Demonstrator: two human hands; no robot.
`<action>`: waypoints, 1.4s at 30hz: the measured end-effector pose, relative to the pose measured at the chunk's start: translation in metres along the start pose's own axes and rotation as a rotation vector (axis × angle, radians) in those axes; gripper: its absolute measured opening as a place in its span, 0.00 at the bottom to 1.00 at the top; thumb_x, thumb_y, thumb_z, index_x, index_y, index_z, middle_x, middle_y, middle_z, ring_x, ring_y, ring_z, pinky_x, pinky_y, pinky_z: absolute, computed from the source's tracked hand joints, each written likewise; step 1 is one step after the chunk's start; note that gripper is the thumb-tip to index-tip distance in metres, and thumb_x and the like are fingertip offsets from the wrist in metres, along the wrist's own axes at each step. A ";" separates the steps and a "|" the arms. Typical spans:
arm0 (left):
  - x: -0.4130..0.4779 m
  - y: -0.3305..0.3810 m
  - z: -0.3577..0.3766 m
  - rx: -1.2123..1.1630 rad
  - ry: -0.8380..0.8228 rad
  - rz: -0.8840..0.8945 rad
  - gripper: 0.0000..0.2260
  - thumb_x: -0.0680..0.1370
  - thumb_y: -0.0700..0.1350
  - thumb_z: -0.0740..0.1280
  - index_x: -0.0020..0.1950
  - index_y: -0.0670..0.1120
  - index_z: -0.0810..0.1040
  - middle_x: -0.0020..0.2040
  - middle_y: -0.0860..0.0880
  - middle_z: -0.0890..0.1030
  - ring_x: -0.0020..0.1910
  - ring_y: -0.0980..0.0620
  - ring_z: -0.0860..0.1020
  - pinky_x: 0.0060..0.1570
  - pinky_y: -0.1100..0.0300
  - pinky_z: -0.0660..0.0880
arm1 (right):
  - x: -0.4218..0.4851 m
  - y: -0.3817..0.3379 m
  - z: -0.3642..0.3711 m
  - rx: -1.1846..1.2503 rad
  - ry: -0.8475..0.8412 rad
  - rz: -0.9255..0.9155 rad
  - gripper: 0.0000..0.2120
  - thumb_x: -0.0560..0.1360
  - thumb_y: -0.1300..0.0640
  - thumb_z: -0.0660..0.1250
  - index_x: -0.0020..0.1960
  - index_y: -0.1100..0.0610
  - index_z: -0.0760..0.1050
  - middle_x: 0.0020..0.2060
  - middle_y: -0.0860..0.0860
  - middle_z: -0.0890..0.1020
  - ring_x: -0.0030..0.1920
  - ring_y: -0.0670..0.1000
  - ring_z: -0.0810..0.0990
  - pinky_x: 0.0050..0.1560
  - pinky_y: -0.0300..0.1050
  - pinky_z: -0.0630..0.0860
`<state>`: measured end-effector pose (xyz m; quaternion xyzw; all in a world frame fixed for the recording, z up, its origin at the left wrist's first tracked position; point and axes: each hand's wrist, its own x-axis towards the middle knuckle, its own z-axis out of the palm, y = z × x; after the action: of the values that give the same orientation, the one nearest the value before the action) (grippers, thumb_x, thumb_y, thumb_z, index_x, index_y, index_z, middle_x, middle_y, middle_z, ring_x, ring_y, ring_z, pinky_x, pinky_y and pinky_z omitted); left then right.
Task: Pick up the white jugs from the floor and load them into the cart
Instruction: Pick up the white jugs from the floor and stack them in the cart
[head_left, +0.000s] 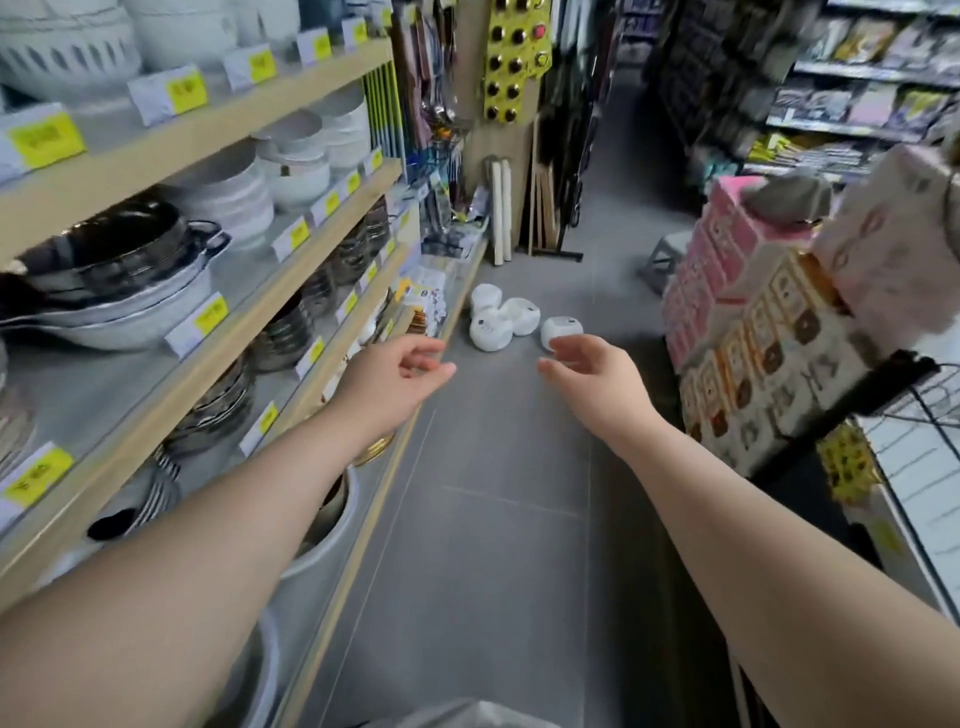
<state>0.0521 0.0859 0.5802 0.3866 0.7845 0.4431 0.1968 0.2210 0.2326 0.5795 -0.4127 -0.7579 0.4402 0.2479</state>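
Observation:
Several white jugs lie on the grey floor ahead, close to the foot of the left shelf: one at the back (485, 299), one in front of it (489, 333), one in the middle (521, 315) and one to the right (560, 330). My left hand (397, 382) reaches forward, fingers loosely curled, holding nothing, short of the jugs. My right hand (587, 371) is stretched out the same way, its fingertips just in front of the right jug in the image, empty. The cart's wire frame (930, 415) shows at the right edge.
A wooden shelf unit (332, 218) with bowls, pots and yellow price tags runs along the left. Stacked pink and patterned boxes (753, 332) stand at the right. A grey step stool (667, 260) sits further down the aisle. A display stand (511, 62) stands behind the jugs.

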 end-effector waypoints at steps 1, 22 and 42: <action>0.021 0.000 0.005 -0.004 0.000 -0.011 0.14 0.76 0.49 0.71 0.62 0.50 0.79 0.49 0.55 0.81 0.49 0.54 0.79 0.49 0.65 0.74 | 0.022 0.000 -0.002 -0.004 0.003 0.009 0.18 0.74 0.52 0.70 0.63 0.54 0.77 0.55 0.48 0.81 0.55 0.46 0.79 0.57 0.42 0.75; 0.541 -0.027 0.081 0.023 -0.137 -0.129 0.11 0.75 0.47 0.72 0.57 0.52 0.79 0.44 0.55 0.80 0.48 0.54 0.80 0.46 0.65 0.71 | 0.519 0.040 0.013 -0.023 -0.018 0.139 0.17 0.75 0.53 0.70 0.62 0.54 0.77 0.53 0.46 0.79 0.55 0.48 0.79 0.59 0.46 0.75; 0.866 -0.126 0.193 -0.082 0.039 -0.552 0.17 0.75 0.47 0.72 0.63 0.46 0.78 0.44 0.53 0.81 0.47 0.50 0.79 0.52 0.60 0.73 | 0.943 0.142 0.100 -0.234 -0.440 0.254 0.18 0.76 0.50 0.67 0.65 0.52 0.75 0.59 0.48 0.79 0.60 0.52 0.77 0.57 0.43 0.71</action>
<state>-0.4170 0.8283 0.4002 0.1415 0.8451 0.4116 0.3104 -0.3014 1.0205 0.4186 -0.4247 -0.7813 0.4564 -0.0291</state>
